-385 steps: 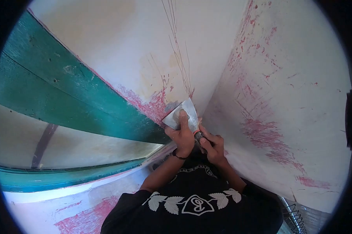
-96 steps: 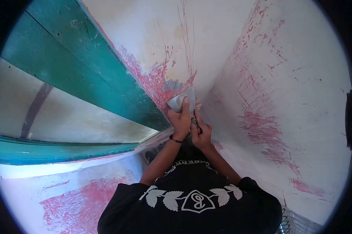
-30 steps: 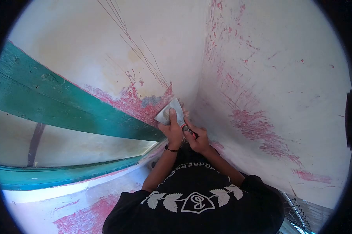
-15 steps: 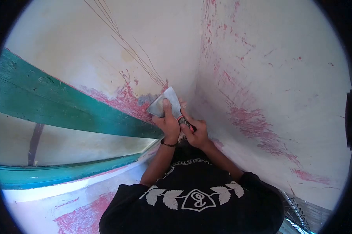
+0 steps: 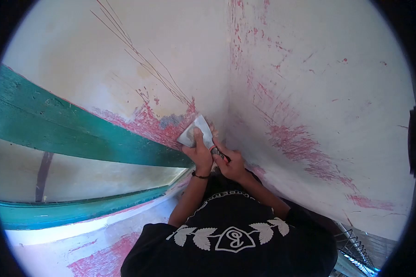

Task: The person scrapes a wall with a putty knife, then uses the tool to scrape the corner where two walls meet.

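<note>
Both my hands are on a scraper with a wide metal blade (image 5: 204, 125) and a black and red handle. My left hand (image 5: 201, 154) grips it near the blade, its thumb lying on the metal. Around the handle are the fingers of my right hand (image 5: 232, 165), just to the right. The blade's edge is against the pale wall (image 5: 180, 60), close to the corner. Beside the blade, a rough pink patch (image 5: 145, 122) with a small grey area (image 5: 171, 121) shows on that wall. The handle is partly covered by my fingers.
A green painted beam (image 5: 78, 124) runs in from the left to below the blade, with a second green ledge (image 5: 78, 213) lower down. The right wall (image 5: 355, 138) bears pink scraped marks. A coiled wire (image 5: 355, 247) is at the lower right.
The scraper and both hands have moved down the wall a little, away from the top of the pink patch. The whole view has shifted slightly. My grip looks the same.
</note>
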`<action>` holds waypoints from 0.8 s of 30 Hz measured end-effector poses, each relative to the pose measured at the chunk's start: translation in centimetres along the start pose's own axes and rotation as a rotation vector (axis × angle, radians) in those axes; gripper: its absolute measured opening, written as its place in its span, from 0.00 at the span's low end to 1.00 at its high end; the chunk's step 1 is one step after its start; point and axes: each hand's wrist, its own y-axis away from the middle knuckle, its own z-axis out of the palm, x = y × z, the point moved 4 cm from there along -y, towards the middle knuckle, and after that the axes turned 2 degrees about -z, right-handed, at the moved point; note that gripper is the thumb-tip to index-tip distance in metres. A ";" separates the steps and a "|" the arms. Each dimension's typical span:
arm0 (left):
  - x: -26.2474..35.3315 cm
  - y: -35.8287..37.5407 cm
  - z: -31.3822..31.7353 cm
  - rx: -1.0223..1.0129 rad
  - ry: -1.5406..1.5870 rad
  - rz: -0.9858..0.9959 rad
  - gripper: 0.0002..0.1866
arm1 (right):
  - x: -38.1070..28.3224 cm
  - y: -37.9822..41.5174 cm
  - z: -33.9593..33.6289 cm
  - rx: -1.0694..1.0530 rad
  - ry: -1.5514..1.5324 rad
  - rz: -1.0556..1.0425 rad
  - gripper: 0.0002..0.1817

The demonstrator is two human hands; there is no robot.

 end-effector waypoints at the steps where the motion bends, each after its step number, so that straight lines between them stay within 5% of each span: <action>1: 0.2 0.5 -0.3 0.038 -0.058 0.021 0.17 | 0.3 0.6 0.1 -0.015 0.017 0.000 0.28; 8: 2.5 -0.6 0.7 0.020 -0.135 0.088 0.15 | -0.8 -1.3 0.2 -0.043 -0.096 0.135 0.27; 20: -0.5 1.1 -1.6 0.195 -0.117 0.022 0.16 | 2.2 1.9 0.8 0.014 -0.014 0.045 0.27; 24: -0.1 0.7 -1.1 0.140 -0.179 0.116 0.15 | 4.2 2.8 1.1 -0.081 -0.173 0.224 0.29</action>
